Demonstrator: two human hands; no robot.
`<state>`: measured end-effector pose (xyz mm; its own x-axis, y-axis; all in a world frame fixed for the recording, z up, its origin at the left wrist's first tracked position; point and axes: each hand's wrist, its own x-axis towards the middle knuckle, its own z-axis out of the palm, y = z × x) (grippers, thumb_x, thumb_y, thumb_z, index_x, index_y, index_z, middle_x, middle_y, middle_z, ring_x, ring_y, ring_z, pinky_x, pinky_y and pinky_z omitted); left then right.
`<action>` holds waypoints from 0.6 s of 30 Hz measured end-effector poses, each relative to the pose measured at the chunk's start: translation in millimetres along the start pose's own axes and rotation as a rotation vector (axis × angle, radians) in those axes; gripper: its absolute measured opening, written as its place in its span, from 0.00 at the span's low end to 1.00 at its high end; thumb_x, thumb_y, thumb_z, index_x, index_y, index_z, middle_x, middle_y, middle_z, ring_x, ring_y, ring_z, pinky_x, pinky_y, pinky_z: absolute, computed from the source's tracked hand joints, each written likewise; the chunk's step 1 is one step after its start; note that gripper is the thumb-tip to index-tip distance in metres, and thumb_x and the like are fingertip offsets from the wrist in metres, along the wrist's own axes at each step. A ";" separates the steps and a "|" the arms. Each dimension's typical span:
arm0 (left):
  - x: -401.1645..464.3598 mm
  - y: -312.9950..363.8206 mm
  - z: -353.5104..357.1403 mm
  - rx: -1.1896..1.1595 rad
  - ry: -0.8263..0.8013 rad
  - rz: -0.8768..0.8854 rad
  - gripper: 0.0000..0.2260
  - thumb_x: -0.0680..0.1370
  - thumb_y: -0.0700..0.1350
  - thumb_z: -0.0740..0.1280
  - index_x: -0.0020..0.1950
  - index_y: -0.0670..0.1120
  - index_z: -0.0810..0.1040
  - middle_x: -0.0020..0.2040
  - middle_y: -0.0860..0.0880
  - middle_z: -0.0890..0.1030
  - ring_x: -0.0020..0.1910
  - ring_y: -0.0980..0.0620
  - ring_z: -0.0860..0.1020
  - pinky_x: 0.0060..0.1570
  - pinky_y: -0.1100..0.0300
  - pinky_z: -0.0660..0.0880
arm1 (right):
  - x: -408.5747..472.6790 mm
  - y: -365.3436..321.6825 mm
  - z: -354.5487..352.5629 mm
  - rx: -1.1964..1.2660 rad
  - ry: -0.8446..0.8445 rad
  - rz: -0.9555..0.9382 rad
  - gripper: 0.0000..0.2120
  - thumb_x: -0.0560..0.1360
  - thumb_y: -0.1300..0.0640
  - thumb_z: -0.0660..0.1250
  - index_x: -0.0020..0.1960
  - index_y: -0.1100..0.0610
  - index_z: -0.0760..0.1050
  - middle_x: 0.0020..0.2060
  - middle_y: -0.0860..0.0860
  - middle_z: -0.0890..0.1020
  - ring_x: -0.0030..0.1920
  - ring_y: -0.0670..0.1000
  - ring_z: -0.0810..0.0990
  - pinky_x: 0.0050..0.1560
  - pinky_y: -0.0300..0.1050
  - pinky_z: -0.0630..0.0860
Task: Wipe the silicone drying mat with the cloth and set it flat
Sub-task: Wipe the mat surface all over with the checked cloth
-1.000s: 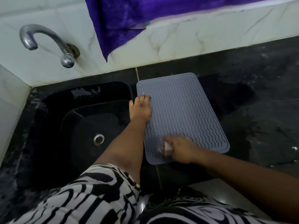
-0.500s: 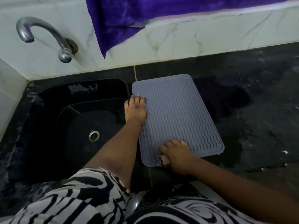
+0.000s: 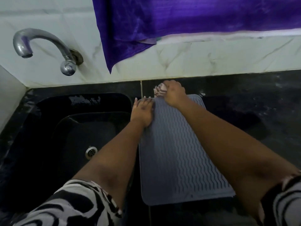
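Observation:
A grey silicone drying mat (image 3: 179, 160) with wavy ridges lies flat on the black counter, right of the sink. My left hand (image 3: 143, 110) rests flat on the mat's far left edge, fingers straight. At the mat's far edge my right hand (image 3: 174, 93) grips a small bunched striped cloth (image 3: 159, 91), which sticks out to the left of the fingers. My right forearm crosses over the right side of the mat and hides part of it.
A black sink (image 3: 73, 128) with a metal drain (image 3: 91, 151) lies left of the mat. A chrome tap (image 3: 48, 46) juts from the white tiled wall. A purple cloth (image 3: 179, 22) hangs over the ledge above. Wet black counter (image 3: 252, 111) stretches to the right.
My right hand has swept the cloth from the mat's near left corner up to its far edge. My left hand stayed on the far left edge. The camera has come closer.

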<state>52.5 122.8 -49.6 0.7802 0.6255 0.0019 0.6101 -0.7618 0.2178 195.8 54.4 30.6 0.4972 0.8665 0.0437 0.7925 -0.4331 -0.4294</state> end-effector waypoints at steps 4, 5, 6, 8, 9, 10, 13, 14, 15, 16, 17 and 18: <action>5.8 -5.8 23.3 -0.036 -0.030 -0.069 0.24 0.84 0.51 0.45 0.79 0.48 0.51 0.80 0.51 0.52 0.79 0.53 0.47 0.74 0.46 0.37 | 29.0 -2.0 46.1 -0.198 -0.139 0.033 0.34 0.74 0.61 0.64 0.76 0.52 0.53 0.77 0.57 0.50 0.76 0.63 0.45 0.72 0.67 0.42; 5.4 -6.4 26.6 -0.026 -0.005 -0.071 0.24 0.83 0.51 0.46 0.79 0.48 0.53 0.80 0.51 0.53 0.79 0.53 0.47 0.74 0.47 0.37 | 25.4 0.5 57.2 -0.235 -0.104 0.032 0.34 0.75 0.60 0.63 0.77 0.52 0.51 0.77 0.58 0.50 0.76 0.63 0.45 0.72 0.67 0.41; 5.8 -7.1 28.4 -0.012 0.005 -0.071 0.24 0.83 0.51 0.46 0.79 0.47 0.53 0.80 0.51 0.54 0.79 0.53 0.47 0.74 0.47 0.37 | 19.7 3.0 65.8 -0.257 -0.037 0.013 0.33 0.75 0.59 0.62 0.76 0.53 0.52 0.75 0.59 0.54 0.75 0.63 0.49 0.73 0.66 0.44; 8.0 -7.8 29.6 -0.008 0.006 -0.075 0.23 0.83 0.51 0.46 0.79 0.47 0.54 0.79 0.51 0.55 0.78 0.53 0.48 0.73 0.47 0.35 | 8.8 7.4 77.2 -0.254 0.069 -0.045 0.26 0.75 0.59 0.60 0.72 0.57 0.61 0.69 0.60 0.66 0.70 0.61 0.62 0.73 0.60 0.55; 8.8 -7.7 29.9 -0.022 0.007 -0.080 0.23 0.83 0.51 0.46 0.79 0.47 0.54 0.79 0.52 0.55 0.78 0.54 0.47 0.73 0.49 0.34 | 5.6 9.5 81.1 -0.241 0.063 -0.070 0.23 0.76 0.59 0.59 0.71 0.57 0.64 0.67 0.60 0.70 0.68 0.61 0.65 0.72 0.56 0.58; 9.1 -7.2 29.6 -0.038 0.003 -0.086 0.23 0.83 0.51 0.46 0.79 0.48 0.53 0.79 0.53 0.54 0.78 0.55 0.47 0.72 0.50 0.32 | 2.8 11.3 83.9 -0.232 0.022 -0.084 0.22 0.77 0.58 0.58 0.71 0.58 0.64 0.67 0.59 0.70 0.69 0.60 0.65 0.73 0.54 0.58; 8.6 -8.3 30.6 -0.052 -0.017 -0.096 0.24 0.83 0.52 0.46 0.80 0.50 0.50 0.80 0.55 0.51 0.78 0.56 0.46 0.71 0.50 0.32 | -7.4 12.4 84.6 -0.288 -0.180 -0.092 0.24 0.80 0.56 0.54 0.75 0.58 0.57 0.75 0.57 0.62 0.76 0.57 0.57 0.75 0.50 0.50; 7.9 -9.0 30.8 -0.046 -0.022 -0.092 0.25 0.83 0.52 0.47 0.80 0.50 0.49 0.80 0.55 0.50 0.78 0.55 0.46 0.72 0.50 0.33 | -14.9 11.6 81.9 -0.309 -0.224 -0.097 0.25 0.80 0.55 0.54 0.75 0.57 0.56 0.76 0.56 0.61 0.76 0.56 0.57 0.76 0.49 0.49; 8.2 -9.5 30.4 -0.037 -0.022 -0.083 0.25 0.82 0.52 0.48 0.80 0.50 0.48 0.80 0.55 0.49 0.78 0.55 0.46 0.73 0.49 0.34 | -24.6 10.4 79.3 -0.317 -0.266 -0.090 0.25 0.80 0.53 0.54 0.75 0.56 0.57 0.76 0.55 0.61 0.76 0.56 0.57 0.76 0.50 0.50; 8.6 -9.6 30.0 -0.035 -0.018 -0.076 0.26 0.82 0.51 0.48 0.80 0.50 0.48 0.80 0.55 0.49 0.78 0.54 0.46 0.73 0.48 0.34 | -38.6 10.3 76.9 -0.308 -0.319 -0.060 0.26 0.79 0.51 0.55 0.76 0.55 0.56 0.76 0.54 0.61 0.76 0.56 0.57 0.76 0.53 0.51; 8.4 -9.3 29.5 -0.043 -0.008 -0.075 0.25 0.82 0.51 0.48 0.79 0.50 0.49 0.80 0.54 0.50 0.78 0.53 0.47 0.73 0.48 0.35 | -57.2 9.8 73.7 -0.285 -0.377 -0.020 0.27 0.79 0.49 0.56 0.76 0.53 0.56 0.76 0.54 0.59 0.76 0.56 0.56 0.76 0.57 0.52; 7.6 -8.8 28.8 -0.056 0.007 -0.075 0.24 0.83 0.50 0.48 0.79 0.49 0.50 0.80 0.54 0.51 0.78 0.52 0.48 0.73 0.49 0.35 | -80.1 9.3 69.9 -0.238 -0.402 0.021 0.27 0.79 0.49 0.56 0.76 0.51 0.56 0.76 0.53 0.59 0.76 0.56 0.56 0.75 0.59 0.54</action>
<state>57.0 129.4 -79.6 0.7318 0.6815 -0.0091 0.6577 -0.7026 0.2717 138.6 -1.7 -39.9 0.3751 0.8641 -0.3356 0.8659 -0.4559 -0.2059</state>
